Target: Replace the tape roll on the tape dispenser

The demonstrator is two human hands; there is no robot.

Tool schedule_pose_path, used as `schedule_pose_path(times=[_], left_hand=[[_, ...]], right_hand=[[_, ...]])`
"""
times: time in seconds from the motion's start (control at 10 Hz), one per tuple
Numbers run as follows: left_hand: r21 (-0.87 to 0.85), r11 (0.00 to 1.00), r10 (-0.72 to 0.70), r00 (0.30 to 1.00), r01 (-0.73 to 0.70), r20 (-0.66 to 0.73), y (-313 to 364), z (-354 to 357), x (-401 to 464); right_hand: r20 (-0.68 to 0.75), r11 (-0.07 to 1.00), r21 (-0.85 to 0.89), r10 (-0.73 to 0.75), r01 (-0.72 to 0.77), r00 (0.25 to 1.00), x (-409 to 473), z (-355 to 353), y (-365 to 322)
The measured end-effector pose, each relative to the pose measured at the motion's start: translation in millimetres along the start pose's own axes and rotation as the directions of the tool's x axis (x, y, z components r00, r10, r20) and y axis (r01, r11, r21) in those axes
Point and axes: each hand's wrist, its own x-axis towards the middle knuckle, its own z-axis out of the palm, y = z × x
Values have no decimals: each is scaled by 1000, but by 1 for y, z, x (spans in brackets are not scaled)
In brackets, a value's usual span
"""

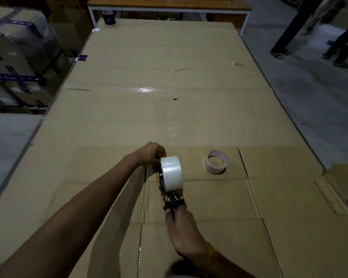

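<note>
Tape dispenser [170, 194], 1 clear tape roll [170, 173] mounted: right hand [182, 227] grips handle, left hand [151, 154] clasps the roll's far side; empty core [216, 161] lies nearby on cardboard [129, 109].

Flattened brown cardboard sheets [129, 109] covered the long worktable. A dark cylindrical cup [109, 17] stood at its far end. Stacked plastic-wrapped cartons with blue tape [18, 57] sat left; dark-trousered legs [293, 27] stood far right.

tape roll [170, 172]: white | dispenser [170, 195]: yellow, black | empty core [216, 161]: pale pink | cardboard [149, 109]: tan
</note>
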Motion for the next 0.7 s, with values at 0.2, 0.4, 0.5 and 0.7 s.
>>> schedule_pose_path(times=[0.2, 0.4, 0.5, 0.7], left_hand=[[-132, 989, -89, 978, 65, -186, -9, -2, -21], [-450, 879, -365, 828, 156, -425, 3, 35, -67], [-553, 820, -466, 736, 150, -491, 13, 62, -99], [-551, 831, -425, 727, 77, -540, 36, 90, -142]], right_hand=[[122, 979, -184, -71, 92, 990, 2, -17, -14], [171, 923, -370, -46, 107, 984, 1, -18, -21], [262, 926, -362, -12, 110, 965, 3, -21, -14], [452, 936, -332, 46, 120, 891, 0, -78, -23]])
